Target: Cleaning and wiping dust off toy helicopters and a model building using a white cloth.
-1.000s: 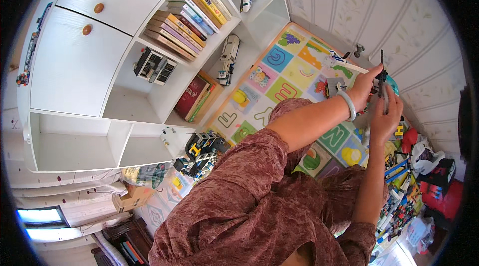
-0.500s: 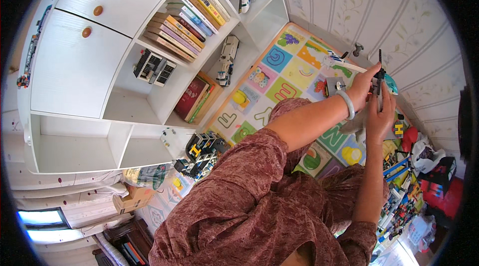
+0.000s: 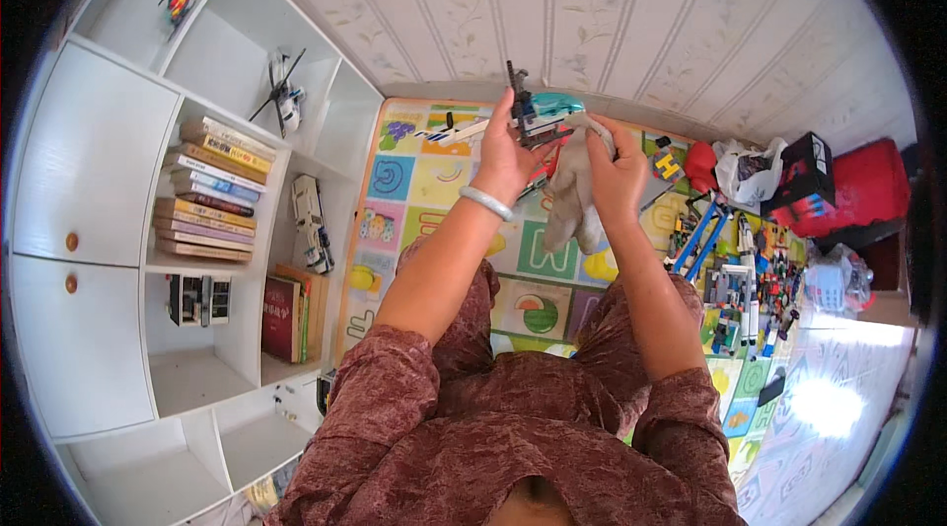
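My left hand (image 3: 505,159), with a pale bracelet at its wrist, is closed around a dark toy model (image 3: 523,107) that seems built of small bricks. A thin black part of the model sticks up above the fingers. My right hand (image 3: 619,171) pinches a greyish-white cloth (image 3: 572,195) that hangs in folds beside the model. One edge of the cloth reaches close to the model's lower end; whether they touch I cannot tell. Behind the hands lies a teal object (image 3: 557,104), partly hidden.
A white shelf unit (image 3: 94,230) on the left holds books (image 3: 212,190), a toy helicopter (image 3: 284,97) and a white toy vehicle (image 3: 311,220). Loose toy bricks (image 3: 745,279), a white plastic bag (image 3: 750,171) and a red box (image 3: 858,186) lie right. A colourful mat (image 3: 538,309) covers the floor.
The view has swung to the right, so the wall and brick pile show more. My right hand has drawn away from the dark model and now shows the cloth in its fingers.
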`<move>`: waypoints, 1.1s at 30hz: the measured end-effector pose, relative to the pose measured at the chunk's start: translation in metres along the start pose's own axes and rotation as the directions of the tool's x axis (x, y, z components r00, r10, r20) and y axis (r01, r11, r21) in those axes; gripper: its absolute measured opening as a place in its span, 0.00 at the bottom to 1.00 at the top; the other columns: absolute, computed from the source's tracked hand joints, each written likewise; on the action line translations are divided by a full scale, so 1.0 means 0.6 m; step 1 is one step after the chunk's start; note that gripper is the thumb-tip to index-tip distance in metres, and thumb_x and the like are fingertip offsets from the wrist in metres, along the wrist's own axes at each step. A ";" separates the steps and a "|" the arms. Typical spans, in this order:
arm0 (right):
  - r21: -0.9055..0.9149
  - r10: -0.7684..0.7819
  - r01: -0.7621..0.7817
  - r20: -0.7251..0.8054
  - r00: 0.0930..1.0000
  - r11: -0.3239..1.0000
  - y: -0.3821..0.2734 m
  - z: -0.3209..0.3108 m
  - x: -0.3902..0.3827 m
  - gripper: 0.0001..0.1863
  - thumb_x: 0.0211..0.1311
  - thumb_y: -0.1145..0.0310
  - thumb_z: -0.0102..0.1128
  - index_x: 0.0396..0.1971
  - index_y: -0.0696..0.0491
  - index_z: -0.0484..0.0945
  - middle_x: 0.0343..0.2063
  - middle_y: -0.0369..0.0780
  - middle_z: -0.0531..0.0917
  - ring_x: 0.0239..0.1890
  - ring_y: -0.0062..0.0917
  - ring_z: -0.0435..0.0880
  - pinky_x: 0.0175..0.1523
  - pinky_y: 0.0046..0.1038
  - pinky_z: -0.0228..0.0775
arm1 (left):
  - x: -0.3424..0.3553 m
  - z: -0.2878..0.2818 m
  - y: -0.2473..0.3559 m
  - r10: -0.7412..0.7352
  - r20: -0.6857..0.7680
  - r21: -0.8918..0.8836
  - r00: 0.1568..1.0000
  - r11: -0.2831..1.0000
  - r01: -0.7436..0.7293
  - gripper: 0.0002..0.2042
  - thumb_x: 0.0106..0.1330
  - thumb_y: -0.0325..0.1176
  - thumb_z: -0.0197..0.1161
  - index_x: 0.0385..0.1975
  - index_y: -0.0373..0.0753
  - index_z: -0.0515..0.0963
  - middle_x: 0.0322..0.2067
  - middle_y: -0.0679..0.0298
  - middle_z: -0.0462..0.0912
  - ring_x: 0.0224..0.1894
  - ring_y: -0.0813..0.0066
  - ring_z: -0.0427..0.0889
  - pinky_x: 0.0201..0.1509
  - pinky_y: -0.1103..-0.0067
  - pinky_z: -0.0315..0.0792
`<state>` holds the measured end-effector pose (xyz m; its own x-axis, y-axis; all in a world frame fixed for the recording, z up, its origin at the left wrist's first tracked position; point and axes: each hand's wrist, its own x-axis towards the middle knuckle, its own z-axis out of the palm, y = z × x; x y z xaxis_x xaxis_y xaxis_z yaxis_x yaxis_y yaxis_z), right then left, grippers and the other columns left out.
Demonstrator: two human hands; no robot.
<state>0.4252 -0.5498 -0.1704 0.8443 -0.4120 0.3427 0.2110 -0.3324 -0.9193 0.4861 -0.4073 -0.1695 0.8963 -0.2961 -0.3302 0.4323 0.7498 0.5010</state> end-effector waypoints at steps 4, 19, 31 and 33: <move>0.021 -0.062 0.066 -0.159 0.985 0.998 -0.004 -0.016 0.019 0.10 0.58 0.73 0.60 0.40 0.56 0.81 0.35 0.42 0.83 0.37 0.29 0.81 0.45 0.27 0.71 | -0.004 0.026 -0.012 -0.028 -0.040 0.053 0.999 0.998 0.030 0.20 0.63 0.53 0.60 0.40 0.42 0.75 0.41 0.58 0.81 0.44 0.61 0.80 0.49 0.64 0.74; -0.348 -0.331 0.393 0.226 0.916 0.851 -0.010 -0.004 0.007 0.16 0.59 0.73 0.59 0.49 0.56 0.79 0.44 0.48 0.77 0.48 0.41 0.76 0.55 0.36 0.67 | -0.012 0.012 -0.044 0.105 0.053 0.227 0.993 0.967 -0.114 0.12 0.62 0.45 0.63 0.34 0.45 0.76 0.27 0.72 0.77 0.24 0.80 0.75 0.25 0.78 0.70; -0.396 -0.373 0.473 0.305 0.876 0.787 0.043 0.002 0.030 0.17 0.65 0.69 0.54 0.53 0.56 0.76 0.49 0.50 0.75 0.53 0.43 0.74 0.57 0.40 0.65 | 0.006 0.004 -0.049 0.158 0.009 0.107 0.987 0.982 -0.158 0.10 0.60 0.41 0.66 0.26 0.45 0.73 0.21 0.71 0.74 0.20 0.81 0.73 0.19 0.80 0.66; -0.526 -0.323 0.413 0.258 0.911 0.744 0.050 -0.014 0.043 0.18 0.66 0.66 0.53 0.54 0.54 0.76 0.49 0.50 0.76 0.53 0.43 0.73 0.58 0.40 0.64 | -0.008 0.020 -0.039 0.146 -0.006 0.110 0.989 0.983 -0.145 0.10 0.59 0.41 0.66 0.26 0.45 0.73 0.21 0.71 0.73 0.19 0.80 0.73 0.19 0.80 0.66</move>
<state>0.4492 -0.5773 -0.1875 0.8277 -0.0492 0.5591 0.2463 -0.8633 -0.4406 0.4729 -0.4304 -0.1698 0.9492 -0.1799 -0.2581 0.3064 0.7153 0.6281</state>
